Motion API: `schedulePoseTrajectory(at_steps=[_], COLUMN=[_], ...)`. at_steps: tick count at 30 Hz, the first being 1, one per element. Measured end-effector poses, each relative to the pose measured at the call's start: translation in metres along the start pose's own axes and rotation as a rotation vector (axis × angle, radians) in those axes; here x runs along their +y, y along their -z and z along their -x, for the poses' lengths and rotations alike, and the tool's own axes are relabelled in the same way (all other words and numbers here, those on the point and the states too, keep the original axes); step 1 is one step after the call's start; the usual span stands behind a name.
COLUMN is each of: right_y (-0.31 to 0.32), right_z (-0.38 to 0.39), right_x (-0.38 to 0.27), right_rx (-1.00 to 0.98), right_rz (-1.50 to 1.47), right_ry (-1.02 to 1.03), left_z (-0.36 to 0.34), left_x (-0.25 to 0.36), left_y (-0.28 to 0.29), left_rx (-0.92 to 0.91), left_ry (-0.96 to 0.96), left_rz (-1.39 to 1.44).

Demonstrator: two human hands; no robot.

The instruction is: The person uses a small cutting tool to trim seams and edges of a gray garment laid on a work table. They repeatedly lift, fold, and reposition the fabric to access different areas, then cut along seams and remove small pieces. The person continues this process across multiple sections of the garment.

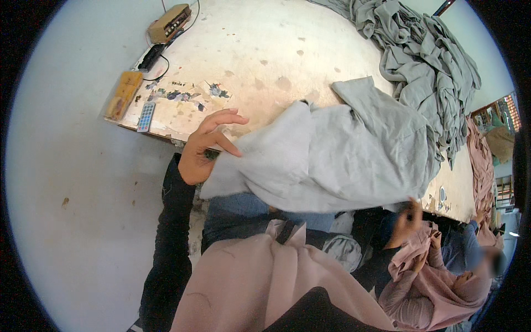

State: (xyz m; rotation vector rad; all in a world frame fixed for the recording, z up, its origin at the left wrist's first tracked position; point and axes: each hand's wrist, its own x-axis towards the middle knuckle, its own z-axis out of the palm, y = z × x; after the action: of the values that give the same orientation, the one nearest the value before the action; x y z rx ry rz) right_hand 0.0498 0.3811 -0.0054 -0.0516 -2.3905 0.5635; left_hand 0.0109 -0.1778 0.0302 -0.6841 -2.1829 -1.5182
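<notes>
Both hands pinch a grey garment (pixel 332 160) over the worn table (pixel 260 50) — left hand (pixel 207 145), right hand (pixel 408 217).

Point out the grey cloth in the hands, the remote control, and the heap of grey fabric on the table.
grey cloth (pixel 332 160), head view, on its broad middle fold.
remote control (pixel 146 117), head view, on its button face.
heap of grey fabric (pixel 426 61), head view, on the middle of the pile.

Pale grey garment (pixel 332 160) near; darker grey cloth heap (pixel 426 61) far right; cream, stained tabletop (pixel 260 50); dusty pink fabric (pixel 260 282) near; black sleeve (pixel 168 249) left.
</notes>
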Motion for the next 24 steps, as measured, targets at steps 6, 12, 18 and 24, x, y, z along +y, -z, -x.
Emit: schedulePoseTrajectory(at_steps=[6, 12, 18, 24], right_y=[-0.004, -0.058, -0.091, -0.105], right_z=[-0.193, -0.247, -0.094, -0.011], right_x=[0.009, -0.066, -0.191, -0.268], right_rx=[0.459, 0.186, -0.439, -0.661], right_rz=[-0.326, 0.154, -0.836, -1.054], right_ry=[0.14, 0.031, -0.006, -0.161], left_z=[-0.005, 0.012, 0.024, 0.015], left_x=[-0.012, -0.017, 0.0, 0.007], left_y=[-0.011, -0.031, -0.054, -0.072], left_rx=[0.228, 0.322, 0.284, 0.265], left_ry=[0.753, 0.897, 0.903, 0.889], left_rz=[0.41, 0.999, 1.009, 0.835])
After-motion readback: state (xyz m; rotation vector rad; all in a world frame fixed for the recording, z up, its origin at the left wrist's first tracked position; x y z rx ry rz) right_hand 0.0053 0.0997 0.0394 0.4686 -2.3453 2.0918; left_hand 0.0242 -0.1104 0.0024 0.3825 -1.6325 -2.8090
